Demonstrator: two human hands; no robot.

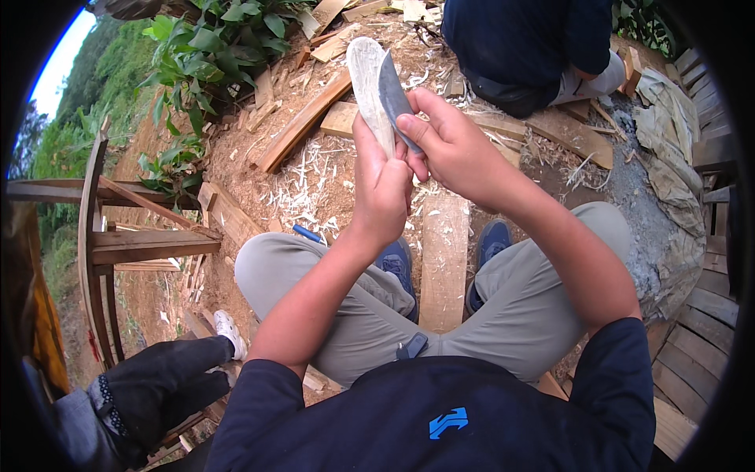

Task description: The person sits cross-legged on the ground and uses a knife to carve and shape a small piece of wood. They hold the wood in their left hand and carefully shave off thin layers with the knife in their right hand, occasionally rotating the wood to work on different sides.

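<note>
Pale carved wood, shaped like a spoon or small paddle (365, 75), points up and away with its broad rounded end on top. My left hand (381, 193) is closed around its narrow lower part. A dark grey knife blade (392, 93) lies along the wood's right side, touching or nearly touching it. My right hand (456, 149) grips the blade's lower part, thumb laid on its flat. The knife's handle is hidden behind my fingers. Both hands meet above the ground, in front of my knees.
A wooden plank (444, 259) runs between my shoes, with wood shavings (307, 185) around it. Boards (307, 122) lie ahead. A person in dark clothes (527, 47) sits at the far right; another person's legs (165, 385) show at left. A wooden frame (149, 248) stands left, near a blue object (307, 233).
</note>
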